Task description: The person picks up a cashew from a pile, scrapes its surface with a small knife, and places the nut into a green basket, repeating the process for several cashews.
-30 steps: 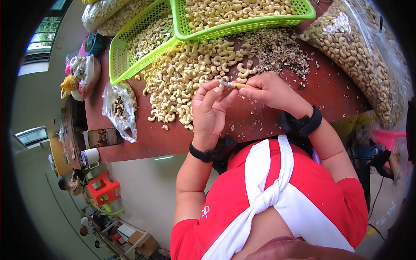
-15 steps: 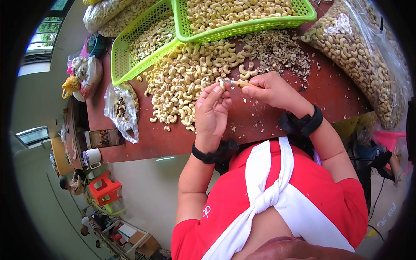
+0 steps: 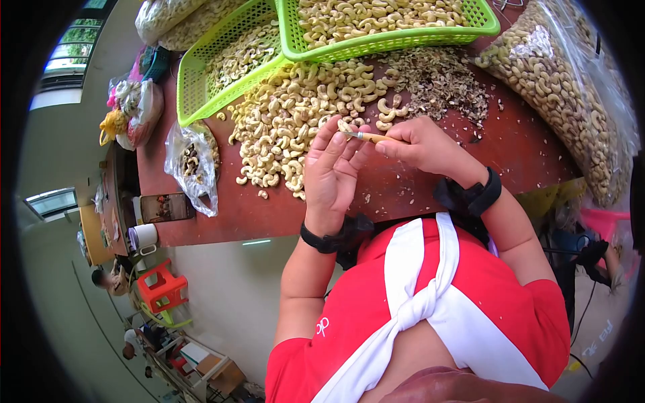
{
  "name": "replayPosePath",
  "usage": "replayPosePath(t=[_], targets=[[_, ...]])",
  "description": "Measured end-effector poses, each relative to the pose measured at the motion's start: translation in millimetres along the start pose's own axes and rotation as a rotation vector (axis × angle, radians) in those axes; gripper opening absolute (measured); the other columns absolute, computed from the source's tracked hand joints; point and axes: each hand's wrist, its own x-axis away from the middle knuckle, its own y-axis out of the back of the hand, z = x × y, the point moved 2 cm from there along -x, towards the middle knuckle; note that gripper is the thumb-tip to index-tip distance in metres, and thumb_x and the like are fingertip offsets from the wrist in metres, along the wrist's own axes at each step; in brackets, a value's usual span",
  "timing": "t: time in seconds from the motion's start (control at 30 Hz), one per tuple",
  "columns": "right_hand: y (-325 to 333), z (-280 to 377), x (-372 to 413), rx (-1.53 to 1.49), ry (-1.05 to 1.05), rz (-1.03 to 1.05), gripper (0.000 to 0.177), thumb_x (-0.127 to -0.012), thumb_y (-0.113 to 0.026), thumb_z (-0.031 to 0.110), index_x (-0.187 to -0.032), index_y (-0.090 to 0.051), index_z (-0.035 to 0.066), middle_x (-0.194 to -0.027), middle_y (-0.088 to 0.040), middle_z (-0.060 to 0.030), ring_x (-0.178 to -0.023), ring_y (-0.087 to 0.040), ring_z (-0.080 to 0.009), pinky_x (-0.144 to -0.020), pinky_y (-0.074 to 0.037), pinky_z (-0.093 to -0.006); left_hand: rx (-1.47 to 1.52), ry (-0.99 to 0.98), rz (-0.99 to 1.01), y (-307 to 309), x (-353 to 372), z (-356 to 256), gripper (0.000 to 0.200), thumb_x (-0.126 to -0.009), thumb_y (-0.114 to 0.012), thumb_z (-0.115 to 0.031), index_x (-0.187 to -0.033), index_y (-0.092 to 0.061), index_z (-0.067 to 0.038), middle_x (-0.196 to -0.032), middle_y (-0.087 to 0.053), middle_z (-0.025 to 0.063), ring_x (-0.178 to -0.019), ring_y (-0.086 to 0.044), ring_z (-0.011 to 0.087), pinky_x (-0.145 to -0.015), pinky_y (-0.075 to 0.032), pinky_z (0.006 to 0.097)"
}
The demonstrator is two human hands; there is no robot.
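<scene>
Wooden-handled knife point(image 3: 373, 137) gripped in right hand point(image 3: 426, 144), left hand point(image 3: 329, 173) pinching cashew point(image 3: 345, 125), white "op" lettering point(image 3: 321, 327) on red shirt point(image 3: 517, 316)

You have a green basket point(image 3: 396, 41) well beyond your fingers point(image 3: 334, 144), husk scraps point(image 3: 440, 77) nearer, a phone point(image 3: 163, 207) far left

Wooden-handled, metal-tipped tool point(image 3: 371, 137); glossy green plastic basket point(image 3: 390, 41); matt reddish tabletop point(image 3: 524, 144); clear crinkled plastic bag point(image 3: 571, 87).
</scene>
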Motion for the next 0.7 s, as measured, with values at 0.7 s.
replayPosePath(t=[0.7], targets=[[-4.1,3.3,-3.8,0.012,0.008,0.031,0.031,-0.078,-0.058,0.029,-0.077,-0.060,-0.002,-0.053,-0.046,-0.0017,-0.050,-0.040,-0.0065,-0.044,-0.033,-0.0252,0.029,-0.116,-0.058,4.7,1.7,3.1,0.020,-0.080,-0.056,-0.003,-0.098,-0.048,-0.006,-0.098,-0.057,0.0108,-0.095,-0.056,0.0257,-0.077,-0.051,0.0366]])
